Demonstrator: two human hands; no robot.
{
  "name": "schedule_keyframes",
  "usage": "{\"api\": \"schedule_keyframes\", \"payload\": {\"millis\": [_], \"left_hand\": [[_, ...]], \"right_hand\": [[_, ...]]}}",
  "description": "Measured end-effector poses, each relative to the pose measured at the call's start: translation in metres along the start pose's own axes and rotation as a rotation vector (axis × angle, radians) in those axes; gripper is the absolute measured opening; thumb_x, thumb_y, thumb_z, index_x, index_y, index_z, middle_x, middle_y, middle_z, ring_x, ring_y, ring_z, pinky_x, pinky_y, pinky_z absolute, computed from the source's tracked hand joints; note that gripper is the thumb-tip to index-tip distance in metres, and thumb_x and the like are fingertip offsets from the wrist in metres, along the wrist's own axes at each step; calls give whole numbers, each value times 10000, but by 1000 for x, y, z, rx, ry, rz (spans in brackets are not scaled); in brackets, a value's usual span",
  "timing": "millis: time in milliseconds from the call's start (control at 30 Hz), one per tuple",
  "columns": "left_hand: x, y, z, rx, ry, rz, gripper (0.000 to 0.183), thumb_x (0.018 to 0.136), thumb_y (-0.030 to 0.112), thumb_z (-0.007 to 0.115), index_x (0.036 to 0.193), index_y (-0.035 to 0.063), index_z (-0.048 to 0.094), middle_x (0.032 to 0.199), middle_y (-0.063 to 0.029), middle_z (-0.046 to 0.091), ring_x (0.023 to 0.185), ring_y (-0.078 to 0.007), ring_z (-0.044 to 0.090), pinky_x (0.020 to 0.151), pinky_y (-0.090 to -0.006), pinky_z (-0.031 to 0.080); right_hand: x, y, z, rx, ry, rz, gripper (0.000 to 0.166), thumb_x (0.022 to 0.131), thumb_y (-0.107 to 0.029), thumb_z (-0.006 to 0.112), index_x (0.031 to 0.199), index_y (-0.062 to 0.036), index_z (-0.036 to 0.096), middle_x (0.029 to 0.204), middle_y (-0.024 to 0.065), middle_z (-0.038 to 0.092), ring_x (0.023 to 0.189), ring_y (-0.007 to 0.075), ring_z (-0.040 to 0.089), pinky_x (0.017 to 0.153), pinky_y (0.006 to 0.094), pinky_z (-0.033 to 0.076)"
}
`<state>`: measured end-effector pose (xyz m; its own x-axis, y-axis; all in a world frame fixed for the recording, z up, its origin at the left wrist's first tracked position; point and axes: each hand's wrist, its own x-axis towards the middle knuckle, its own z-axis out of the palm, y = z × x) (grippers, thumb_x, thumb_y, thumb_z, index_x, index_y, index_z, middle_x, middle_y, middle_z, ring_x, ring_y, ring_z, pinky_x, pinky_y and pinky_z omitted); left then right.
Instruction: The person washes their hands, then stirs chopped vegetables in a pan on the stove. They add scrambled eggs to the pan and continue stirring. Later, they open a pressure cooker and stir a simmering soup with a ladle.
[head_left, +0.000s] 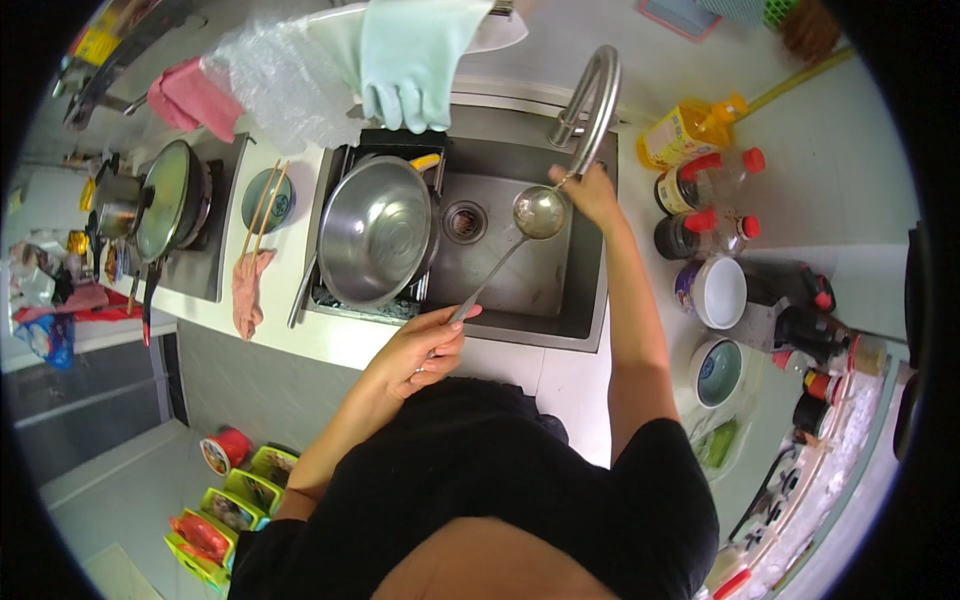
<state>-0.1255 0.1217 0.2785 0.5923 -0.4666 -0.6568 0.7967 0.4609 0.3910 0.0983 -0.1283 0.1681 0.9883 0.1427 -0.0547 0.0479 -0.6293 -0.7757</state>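
Note:
My left hand (431, 349) is closed around the long handle of a metal ladle (540, 213), whose bowl hangs over the right part of the sink (517, 281). Just beyond that bowl, my right hand (589, 189) is at the spout end of the metal faucet (606, 90); its fingers are partly hidden, so I cannot tell whether it grips the spout or the water stream. A large stainless steel bowl (375, 231) rests tilted on a black rack at the sink's left side. The drain (465, 223) lies between that bowl and the ladle.
Left of the sink are a small bowl (268, 201) with chopsticks, a pink cloth (250, 296) and a lidded pan (166, 201) on the stove. Rubber gloves (420, 60) hang behind the sink. An oil bottle (679, 135), sauce bottles and bowls (718, 373) line the right counter.

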Motion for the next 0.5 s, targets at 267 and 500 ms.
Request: {"api": "schedule_keyframes", "payload": {"millis": [267, 500], "left_hand": [[-6, -6, 16, 327, 6, -61, 402, 912, 73, 436, 1305, 113, 362, 586, 37, 314, 432, -35, 285, 322, -175, 204], [-14, -6, 6, 316, -4, 15, 411, 916, 80, 433, 1318, 112, 358, 589, 43, 313, 435, -32, 280, 323, -180, 192]], "right_hand": [[-30, -10, 12, -452, -355, -345, 528, 558, -244, 810, 982, -40, 570, 1010, 172, 599, 931, 329, 575, 787, 372, 465], [1, -3, 16, -96, -542, -331, 277, 707, -222, 727, 857, -12, 624, 819, 154, 641, 733, 247, 624, 673, 314, 479]]}}
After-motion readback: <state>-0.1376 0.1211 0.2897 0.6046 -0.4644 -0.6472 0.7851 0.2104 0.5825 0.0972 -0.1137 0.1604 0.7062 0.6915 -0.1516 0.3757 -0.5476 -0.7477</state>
